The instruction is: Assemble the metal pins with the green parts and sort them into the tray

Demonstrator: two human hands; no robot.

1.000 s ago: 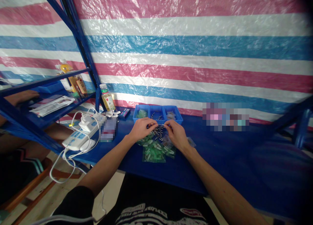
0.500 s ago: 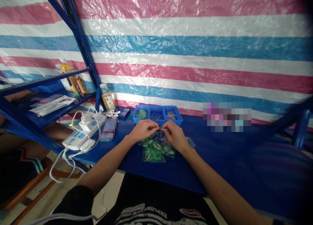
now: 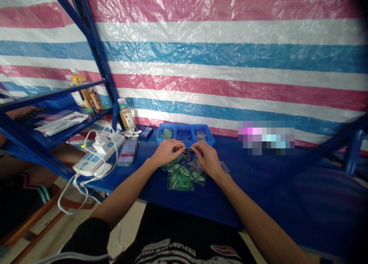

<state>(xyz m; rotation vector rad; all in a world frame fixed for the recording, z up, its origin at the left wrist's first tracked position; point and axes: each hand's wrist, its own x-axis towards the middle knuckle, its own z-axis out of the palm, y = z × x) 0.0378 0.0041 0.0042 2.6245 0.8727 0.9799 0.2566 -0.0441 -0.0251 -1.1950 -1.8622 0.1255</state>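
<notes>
My left hand (image 3: 169,152) and my right hand (image 3: 207,156) face each other over the table, fingertips pinched. Between them runs a thin, light-coloured rod-like piece (image 3: 189,147), held at both ends; its exact kind is too small to make out. Below the fingers lies a loose pile of small black-and-silver metal pieces (image 3: 186,156). Nearer my body are several green clear plastic packets (image 3: 181,179). Just beyond my hands stands a blue three-part tray (image 3: 165,141), with greenish packets on the left, dark metal pieces in the middle and pale packets on the right.
At left on the blue table (image 3: 247,195) are a white power strip (image 3: 90,162) with tangled cables, a blurred-out item (image 3: 126,151), a small blue box (image 3: 146,132) and a drink bottle (image 3: 126,114). A blue metal frame (image 3: 99,61) rises there. Another person's leg (image 3: 31,156) shows beyond.
My fingertips have drawn level and slightly apart, and the thin piece now spans the gap between them. The packets, pile and tray look unchanged.
</notes>
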